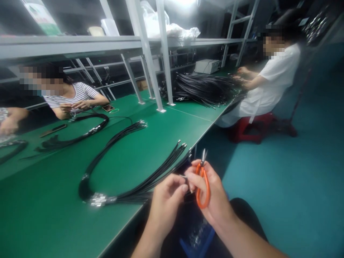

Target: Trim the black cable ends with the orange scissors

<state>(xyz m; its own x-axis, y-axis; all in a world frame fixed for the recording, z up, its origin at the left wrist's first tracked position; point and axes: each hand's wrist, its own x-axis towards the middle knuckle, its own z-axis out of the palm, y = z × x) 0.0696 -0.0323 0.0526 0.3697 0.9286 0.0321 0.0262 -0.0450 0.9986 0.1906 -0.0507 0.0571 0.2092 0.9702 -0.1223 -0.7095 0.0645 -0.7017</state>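
Orange-handled scissors (203,190) rest in my right hand (216,190), with the short metal blades pointing up and slightly apart. My left hand (169,195) is closed in a pinch, its fingertips meeting those of my right hand. Between them shows a small dark piece with a silvery glint, which looks like the end of a black cable (185,177); most of it is hidden by the fingers. Just beyond my hands, a bundle of black cables (107,145) with silver metal ends curves across the green table (48,211), some of its ends reaching the table edge.
Below my hands is a blue container (197,240) holding small shiny bits. A large cable pile (204,87) lies farther back, near a seated person in white (279,75). Across the table a person in stripes (77,95) handles cables. Metal shelf posts (153,71) stand on the table.
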